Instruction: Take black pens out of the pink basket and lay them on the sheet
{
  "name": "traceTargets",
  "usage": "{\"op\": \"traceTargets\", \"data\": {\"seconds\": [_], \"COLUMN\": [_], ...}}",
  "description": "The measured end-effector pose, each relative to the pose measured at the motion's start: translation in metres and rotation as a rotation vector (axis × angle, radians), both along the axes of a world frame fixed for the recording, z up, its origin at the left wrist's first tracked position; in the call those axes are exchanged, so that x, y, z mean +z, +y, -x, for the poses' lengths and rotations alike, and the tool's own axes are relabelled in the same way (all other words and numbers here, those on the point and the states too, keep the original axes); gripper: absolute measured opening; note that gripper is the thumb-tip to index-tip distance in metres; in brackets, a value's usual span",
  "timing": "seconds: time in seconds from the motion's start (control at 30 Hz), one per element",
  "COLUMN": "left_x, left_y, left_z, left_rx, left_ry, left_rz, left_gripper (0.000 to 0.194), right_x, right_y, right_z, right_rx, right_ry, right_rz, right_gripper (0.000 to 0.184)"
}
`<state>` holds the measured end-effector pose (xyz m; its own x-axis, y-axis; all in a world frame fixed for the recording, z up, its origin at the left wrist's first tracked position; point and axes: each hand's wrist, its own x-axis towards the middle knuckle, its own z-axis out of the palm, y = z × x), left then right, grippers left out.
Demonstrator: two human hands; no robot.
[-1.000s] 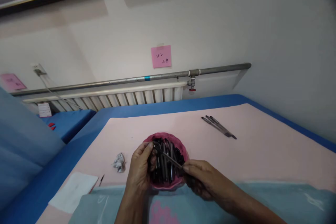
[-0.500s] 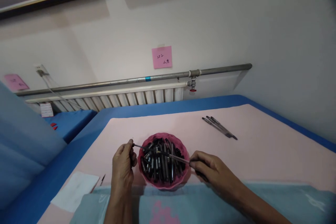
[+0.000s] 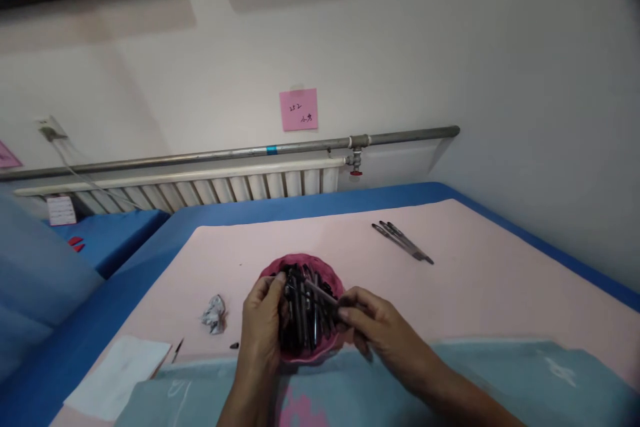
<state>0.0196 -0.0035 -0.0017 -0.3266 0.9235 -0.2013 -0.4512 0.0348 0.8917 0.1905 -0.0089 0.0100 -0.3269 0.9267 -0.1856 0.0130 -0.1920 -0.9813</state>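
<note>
A pink bowl point(image 3: 320, 267) filled with several dark pen parts stands on the pink table mat near me. My left hand point(image 3: 263, 330) is curled over the bowl's left side, fingertips among the pen parts. My right hand point(image 3: 373, 330) sits at the bowl's right side and pinches a thin dark pen barrel point(image 3: 320, 293) that slants up to the left over the bowl. Both hands meet above the bowl; what the left fingers grip is hidden.
Three assembled pens point(image 3: 401, 242) lie at the back right of the mat. A crumpled wrapper point(image 3: 213, 313), a small black cap point(image 3: 234, 345), a white paper point(image 3: 117, 377) and a teal cloth point(image 3: 500, 373) lie near me. A radiator point(image 3: 200, 190) lines the wall.
My left hand had pulled away to the left of the bowl with a thin refill; now it is back over the bowl, close to my right hand. The view shifted slightly right.
</note>
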Motion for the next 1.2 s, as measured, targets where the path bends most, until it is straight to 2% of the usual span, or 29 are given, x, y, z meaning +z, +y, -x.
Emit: {"op": "traceTargets", "data": {"seconds": [0.1, 0.27, 0.43, 0.53, 0.6, 0.77, 0.9, 1.03, 1.1, 1.2], "left_x": [-0.002, 0.005, 0.002, 0.003, 0.005, 0.006, 0.002, -0.001, 0.0, 0.004], "left_y": [0.0, 0.001, 0.001, 0.0, -0.001, -0.002, -0.001, -0.001, -0.002, -0.003], "left_z": [-0.004, 0.019, 0.034, 0.033, 0.03, 0.024, 0.021, 0.017, 0.014, 0.011], "left_rx": [-0.014, 0.086, -0.013, 0.032, 0.044, -0.054, -0.154, -0.228, -0.242, -0.296], "left_ry": [-0.001, 0.025, 0.46, 0.704, 0.781, 0.775, 0.867, 0.927, 0.861, 0.534], "left_rz": [-0.003, 0.043, 0.056, 0.033, 0.021, 0.017, 0.024, -0.018, -0.036, -0.022], "left_gripper": [0.032, 0.03, 0.019, 0.018, 0.018, 0.017, 0.021, 0.022, 0.02, 0.02], "right_x": [0.0, 0.001, -0.002, -0.004, -0.004, -0.008, -0.011, -0.012, -0.013, -0.014], "right_y": [-0.005, -0.001, 0.004, 0.006, 0.006, 0.006, 0.003, 0.002, 0.004, 0.005], "right_z": [0.005, 0.0, -0.002, -0.002, -0.003, -0.003, -0.001, 0.001, 0.0, -0.001], "right_rx": [-0.021, -0.066, -0.099, -0.102, -0.074, 0.066, 0.137, 0.122, 0.086, 0.096], "right_ry": [-0.019, -0.037, -0.063, -0.084, -0.108, -0.14, -0.136, -0.098, -0.078, -0.064], "right_rz": [0.009, 0.0, -0.031, -0.057, -0.054, -0.049, -0.014, 0.0, -0.003, 0.014], "right_gripper": [0.013, 0.013, 0.014, 0.017, 0.02, 0.021, 0.021, 0.024, 0.024, 0.024]}}
